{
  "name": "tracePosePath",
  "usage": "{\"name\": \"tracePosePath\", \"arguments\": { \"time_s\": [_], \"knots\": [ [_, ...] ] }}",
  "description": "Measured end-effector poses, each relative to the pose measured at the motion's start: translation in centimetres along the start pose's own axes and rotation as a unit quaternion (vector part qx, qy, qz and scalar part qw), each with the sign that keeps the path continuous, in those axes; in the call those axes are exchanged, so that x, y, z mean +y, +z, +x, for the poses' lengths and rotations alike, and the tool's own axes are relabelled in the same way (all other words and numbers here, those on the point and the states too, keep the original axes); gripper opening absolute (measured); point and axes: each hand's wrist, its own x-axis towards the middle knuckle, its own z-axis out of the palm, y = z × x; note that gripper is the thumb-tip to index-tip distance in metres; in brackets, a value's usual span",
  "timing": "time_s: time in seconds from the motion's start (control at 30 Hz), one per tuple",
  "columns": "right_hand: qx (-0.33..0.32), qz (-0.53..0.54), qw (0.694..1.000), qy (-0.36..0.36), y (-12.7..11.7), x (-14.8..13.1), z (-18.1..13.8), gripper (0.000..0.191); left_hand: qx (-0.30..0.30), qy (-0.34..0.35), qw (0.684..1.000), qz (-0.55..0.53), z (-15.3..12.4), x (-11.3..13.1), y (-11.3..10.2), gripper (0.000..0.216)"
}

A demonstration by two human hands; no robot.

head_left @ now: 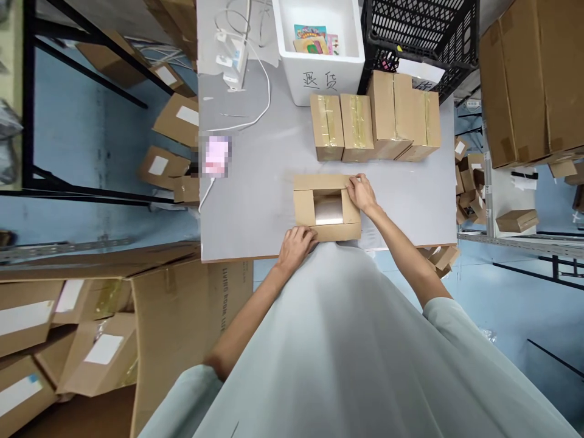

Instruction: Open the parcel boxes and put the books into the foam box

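Observation:
A small cardboard box [338, 233] sits near the front edge of the grey table, directly before me. Its flaps are folded outward or partly inward around a rectangular opening; something pale and shiny shows inside, too unclear to name. My left hand [297, 244] is closed at the box's near left corner, fingers curled over the near flap. At the far right corner, my right hand [362, 193] grips the edge of the right flap, with its fingertips bent over the rim. The undersides of both hands are hidden.
Several taped cardboard boxes [357, 128] stand in a row behind. Farther back are a white foam bin [319, 73] with colourful packets and a black crate [420, 30]. A power strip [235, 61] lies at left. A large carton [168, 340] of parcels stands at lower left.

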Motion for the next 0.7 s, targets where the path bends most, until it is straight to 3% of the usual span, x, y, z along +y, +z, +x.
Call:
{"name": "tracePosePath", "arguments": {
  "time_s": [0.17, 0.23, 0.37, 0.5, 0.6, 0.7],
  "knots": [
    [-0.027, -0.026, 0.999, -0.015, 1.4, -1.2, -0.8, 0.096, 0.003, 0.022, 1.000, 0.007, 2.9, 1.5, -0.1, 0.071],
    [-0.030, -0.014, 0.999, -0.005, 1.7, -1.5, -1.1, 0.101, -0.026, 0.047, 0.998, 0.018, 4.0, 1.6, -1.1, 0.077],
    [-0.010, 0.036, 0.998, -0.040, 0.6, 0.6, -2.4, 0.084, -0.041, 0.066, 0.996, 0.038, 4.7, 0.4, -3.8, 0.072],
    [0.046, 0.036, 0.997, -0.047, -1.5, 4.7, -5.0, 0.075, 0.037, 0.007, 0.999, 0.033, 3.0, -1.9, -5.9, 0.060],
    [0.076, -0.010, 0.996, -0.035, -1.7, 6.1, -7.1, 0.059, 0.088, -0.054, 0.994, 0.040, 1.3, -3.7, -6.2, 0.059],
    [0.026, -0.033, 0.995, -0.086, -1.0, 5.3, -8.3, 0.046, 0.061, -0.056, 0.996, 0.027, 0.7, -4.8, -5.6, 0.058]
  ]
}}
